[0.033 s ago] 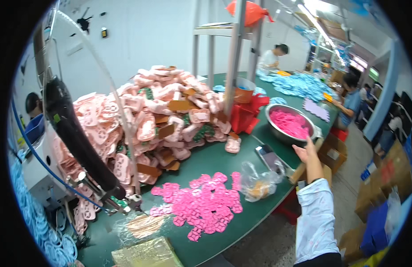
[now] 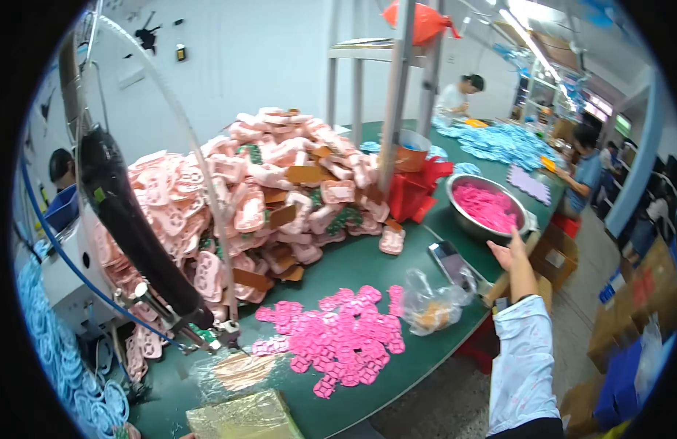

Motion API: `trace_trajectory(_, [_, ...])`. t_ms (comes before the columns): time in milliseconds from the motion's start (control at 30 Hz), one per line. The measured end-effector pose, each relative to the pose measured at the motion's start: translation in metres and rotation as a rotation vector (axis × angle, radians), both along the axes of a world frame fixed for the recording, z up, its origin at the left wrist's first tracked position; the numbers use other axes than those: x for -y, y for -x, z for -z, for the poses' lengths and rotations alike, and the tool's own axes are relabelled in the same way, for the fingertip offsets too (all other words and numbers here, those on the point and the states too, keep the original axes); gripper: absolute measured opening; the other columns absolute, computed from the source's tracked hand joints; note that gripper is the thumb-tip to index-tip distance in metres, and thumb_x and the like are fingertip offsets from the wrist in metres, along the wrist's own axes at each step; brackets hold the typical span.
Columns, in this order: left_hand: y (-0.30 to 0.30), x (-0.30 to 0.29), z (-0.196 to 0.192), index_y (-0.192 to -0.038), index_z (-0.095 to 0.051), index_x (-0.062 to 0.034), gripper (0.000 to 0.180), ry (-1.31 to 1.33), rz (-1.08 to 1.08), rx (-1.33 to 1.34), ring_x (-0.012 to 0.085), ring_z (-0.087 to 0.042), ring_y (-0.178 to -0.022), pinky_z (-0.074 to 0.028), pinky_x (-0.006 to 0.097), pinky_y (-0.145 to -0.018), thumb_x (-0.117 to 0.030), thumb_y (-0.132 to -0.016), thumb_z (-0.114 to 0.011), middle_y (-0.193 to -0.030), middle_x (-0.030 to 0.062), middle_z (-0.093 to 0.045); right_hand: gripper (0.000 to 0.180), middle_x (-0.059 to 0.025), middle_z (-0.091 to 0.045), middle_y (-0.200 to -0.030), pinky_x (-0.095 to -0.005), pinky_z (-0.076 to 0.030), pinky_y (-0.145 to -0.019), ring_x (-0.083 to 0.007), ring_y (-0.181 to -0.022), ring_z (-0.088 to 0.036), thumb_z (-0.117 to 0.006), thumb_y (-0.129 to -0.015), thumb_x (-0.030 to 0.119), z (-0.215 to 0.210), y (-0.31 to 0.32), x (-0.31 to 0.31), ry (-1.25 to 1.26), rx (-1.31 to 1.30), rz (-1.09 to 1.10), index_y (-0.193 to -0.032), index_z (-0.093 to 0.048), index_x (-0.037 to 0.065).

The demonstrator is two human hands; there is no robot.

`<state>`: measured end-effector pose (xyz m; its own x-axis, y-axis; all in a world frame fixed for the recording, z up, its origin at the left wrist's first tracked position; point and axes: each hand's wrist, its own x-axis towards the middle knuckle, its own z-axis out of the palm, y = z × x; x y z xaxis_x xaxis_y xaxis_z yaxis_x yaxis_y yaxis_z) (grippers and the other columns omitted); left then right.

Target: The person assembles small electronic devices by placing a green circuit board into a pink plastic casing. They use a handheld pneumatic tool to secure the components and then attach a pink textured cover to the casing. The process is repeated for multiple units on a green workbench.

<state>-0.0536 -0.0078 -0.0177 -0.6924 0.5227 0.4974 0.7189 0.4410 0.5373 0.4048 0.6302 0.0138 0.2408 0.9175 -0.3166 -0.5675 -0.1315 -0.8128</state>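
Note:
My right hand (image 2: pixel 512 256) reaches out at the right, in a pale patterned sleeve. Its thumb stands apart from the stretched fingers, and I see nothing held in it. The fingertips are at the near rim of a steel bowl (image 2: pixel 459 212) filled with bright pink pieces (image 2: pixel 484 208); whether they touch it I cannot tell. My left hand does not show. Flat pink shaped pieces (image 2: pixel 345 333) lie spread on the green table (image 2: pixel 408 366). Beside them are a clear plastic bag (image 2: pixel 430 304) with something orange-brown inside and a phone (image 2: pixel 449 262).
A tall heap of pale pink plastic parts (image 2: pixel 258 197) fills the back left. A black-sleeved machine arm (image 2: pixel 137 227) stands before it. A film-wrapped yellowish block (image 2: pixel 243 418) lies at the front edge. Metal posts (image 2: pixel 398 95) rise behind. Co-workers sit farther off beside light blue pieces (image 2: pixel 503 145).
The whole view has shifted slightly, so things sit a little farther right in it. My right hand stays by the bowl's near rim, its fingers still apart.

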Motion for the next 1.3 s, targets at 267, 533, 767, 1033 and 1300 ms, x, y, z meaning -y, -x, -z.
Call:
trace_trajectory(267, [0.003,0.009,0.009,-0.099,-0.063,0.0023,0.017,0.034,-0.083,0.015,0.0327,-0.058,-0.090,-0.045,0.038,-0.083,-0.005,-0.090,-0.050,-0.096,0.0180,-0.062,0.054,-0.0378,-0.038,-0.124,-0.0498,-0.056,-0.080,-0.0516,-0.106,-0.050,-0.052,-0.081,0.015,0.031,0.009,-0.046,0.011,-0.210,-0.052,-0.127,-0.035,-0.006])
trace_trajectory(533, [0.001,0.004,0.014,-0.099,-0.063,0.0031,0.017,0.012,-0.052,0.024,0.0323,-0.058,-0.089,-0.045,0.039,-0.084,-0.006,-0.090,-0.051,-0.096,0.0173,-0.063,0.052,-0.0259,-0.046,-0.121,-0.0615,-0.051,-0.085,-0.0446,-0.108,-0.052,-0.044,-0.073,-0.003,0.028,0.031,-0.004,-0.179,-0.213,0.087,-0.124,-0.038,-0.006])
trace_trajectory(767, [0.000,0.001,0.011,-0.099,-0.063,0.0028,0.017,0.006,-0.034,0.034,0.0338,-0.058,-0.088,-0.045,0.039,-0.083,-0.005,-0.090,-0.051,-0.095,0.0182,-0.062,0.032,-0.0160,-0.057,-0.098,-0.0521,-0.058,-0.073,-0.0307,-0.087,-0.062,-0.050,-0.075,-0.001,-0.025,0.026,0.099,-0.321,0.129,0.030,-0.106,-0.048,-0.008])
trace_trajectory(1033, [0.002,0.006,0.012,-0.101,-0.064,0.0013,0.018,-0.063,-0.011,0.022,0.0334,-0.059,-0.090,-0.045,0.039,-0.083,-0.004,-0.089,-0.051,-0.098,0.0178,-0.063,0.019,-0.0159,-0.063,-0.090,-0.0461,-0.059,-0.066,-0.0284,-0.077,-0.066,-0.052,-0.078,0.002,-0.106,0.073,0.177,-0.356,0.337,-0.390,-0.093,-0.055,-0.009])
trace_trajectory(1300, [-0.001,0.008,0.009,-0.101,-0.064,0.0016,0.017,-0.103,0.030,0.021,0.0334,-0.059,-0.090,-0.046,0.039,-0.082,-0.005,-0.090,-0.052,-0.098,0.0181,-0.063,0.026,-0.0182,-0.061,-0.092,-0.0480,-0.059,-0.065,-0.0298,-0.075,-0.066,-0.049,-0.076,0.000,-0.079,0.160,0.201,-0.326,0.408,-0.535,-0.101,-0.052,-0.009])
